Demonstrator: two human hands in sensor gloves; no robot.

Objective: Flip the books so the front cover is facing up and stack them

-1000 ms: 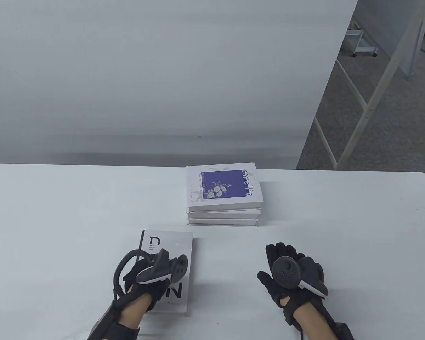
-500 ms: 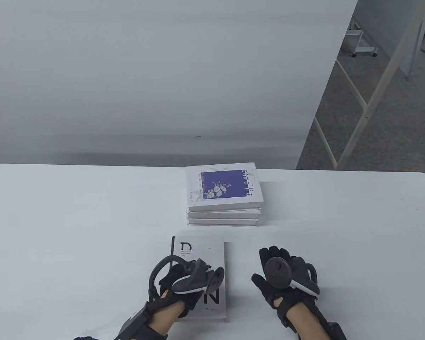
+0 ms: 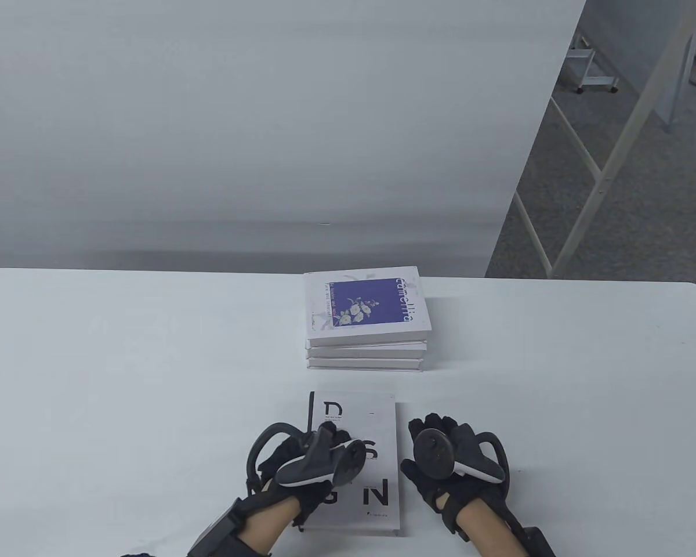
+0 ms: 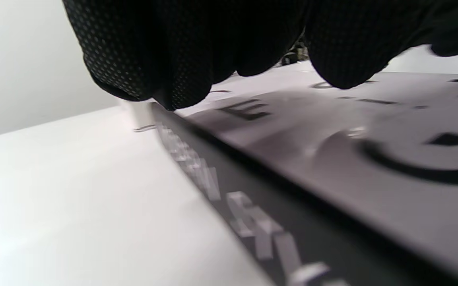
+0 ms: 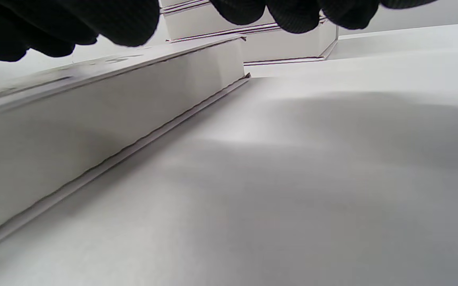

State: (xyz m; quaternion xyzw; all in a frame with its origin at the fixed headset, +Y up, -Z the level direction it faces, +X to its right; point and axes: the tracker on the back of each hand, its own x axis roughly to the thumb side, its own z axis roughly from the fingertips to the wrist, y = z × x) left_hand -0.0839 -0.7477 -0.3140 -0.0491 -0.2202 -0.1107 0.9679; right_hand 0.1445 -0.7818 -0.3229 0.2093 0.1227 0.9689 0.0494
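My left hand (image 3: 301,470) rests spread on the stiff, smooth-covered book (image 3: 377,464) near the worktop's (image 3: 122,348) front edge, right hand (image 3: 441,464) open beside its fore-edge; grip both long sides.

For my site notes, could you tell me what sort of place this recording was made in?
Probably a lab or office set up for recording. A plain white table stands against a blank white partition, and beyond it are grey carpet and a castor-wheeled cart.
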